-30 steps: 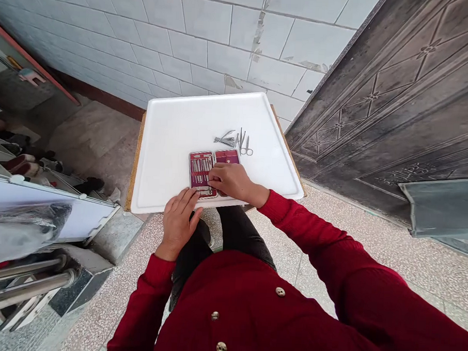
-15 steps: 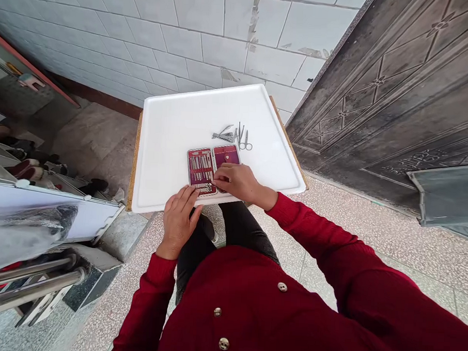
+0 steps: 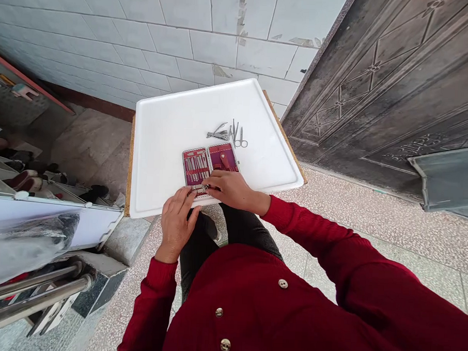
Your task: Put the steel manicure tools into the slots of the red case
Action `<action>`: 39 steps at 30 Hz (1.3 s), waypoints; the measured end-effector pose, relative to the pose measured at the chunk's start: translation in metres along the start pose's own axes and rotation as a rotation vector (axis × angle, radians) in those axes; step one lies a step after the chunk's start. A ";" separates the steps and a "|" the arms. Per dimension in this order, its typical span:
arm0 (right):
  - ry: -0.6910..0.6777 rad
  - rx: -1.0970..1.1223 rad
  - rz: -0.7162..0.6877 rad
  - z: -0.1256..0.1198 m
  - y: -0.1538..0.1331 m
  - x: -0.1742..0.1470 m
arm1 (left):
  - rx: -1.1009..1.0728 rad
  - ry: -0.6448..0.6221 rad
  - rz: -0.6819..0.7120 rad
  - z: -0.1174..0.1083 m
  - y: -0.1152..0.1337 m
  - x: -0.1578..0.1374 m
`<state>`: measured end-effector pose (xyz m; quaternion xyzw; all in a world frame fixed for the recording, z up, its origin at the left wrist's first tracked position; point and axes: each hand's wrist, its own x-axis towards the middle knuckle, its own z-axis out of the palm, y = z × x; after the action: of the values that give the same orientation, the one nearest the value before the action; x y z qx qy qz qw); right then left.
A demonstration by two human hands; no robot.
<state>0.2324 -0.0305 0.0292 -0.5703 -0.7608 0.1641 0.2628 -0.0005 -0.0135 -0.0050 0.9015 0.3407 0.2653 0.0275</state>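
Note:
An open manicure set case lies near the front edge of the white tabletop. Slim metal tools sit under a red band in its left half; the right half has a purple lining with a snap flap. My left hand rests its outstretched fingertips on the case's front left corner, thumb apart. My right hand reaches over the case's front, fingers pinched at a small metal piece in the front compartment, mostly hidden. Behind the case lie nail clippers, small scissors and other thin metal tools.
The white tabletop has a raised rim and stands by a tiled wall. A dark carved door rises on the right. Left are a shoe rack and metal rails.
My right hand has moved left and toward me, from the case's middle to its front compartment, uncovering more of the right half. My left hand stays at the corner. The view shifted slightly.

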 end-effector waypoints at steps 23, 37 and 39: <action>0.029 0.079 -0.048 0.003 0.005 0.002 | 0.044 0.006 0.066 0.004 -0.011 0.001; 0.428 0.457 0.291 -0.073 0.107 0.073 | -0.019 0.069 0.102 -0.012 -0.045 0.125; 0.478 0.426 0.361 -0.079 0.123 0.080 | -0.023 0.020 0.122 -0.002 -0.050 0.154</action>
<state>0.3579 0.0787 0.0420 -0.6502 -0.5136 0.2245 0.5129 0.0651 0.1211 0.0564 0.9177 0.2821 0.2793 0.0184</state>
